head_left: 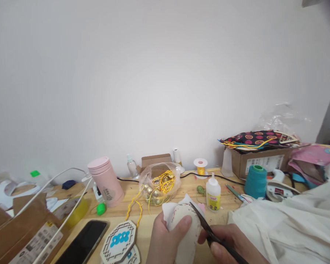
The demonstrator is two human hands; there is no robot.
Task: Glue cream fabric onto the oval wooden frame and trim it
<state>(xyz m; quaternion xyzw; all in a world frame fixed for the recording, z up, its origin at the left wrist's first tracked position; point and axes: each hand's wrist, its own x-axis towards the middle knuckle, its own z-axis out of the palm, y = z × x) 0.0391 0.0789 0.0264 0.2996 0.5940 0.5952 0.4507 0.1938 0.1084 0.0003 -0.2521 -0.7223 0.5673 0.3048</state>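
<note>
A cluttered wooden table (143, 227) stands against a plain white wall. The left hand (165, 240) grips a pale oval padded piece (185, 227) wrapped in white fabric, thumb pressed across its front and the other fingers curled behind, while the right hand (231, 244) is closed around black scissors (209, 231) whose blades touch the piece's right edge. Just beyond the fingertips stand a white glue bottle (213, 194) and a clear bag of gold bells (159, 185); a pink flask (106, 181) is off to their left

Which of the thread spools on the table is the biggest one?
The teal spool at the right; the gold-thread spool near the wall is clearly smaller.
</note>
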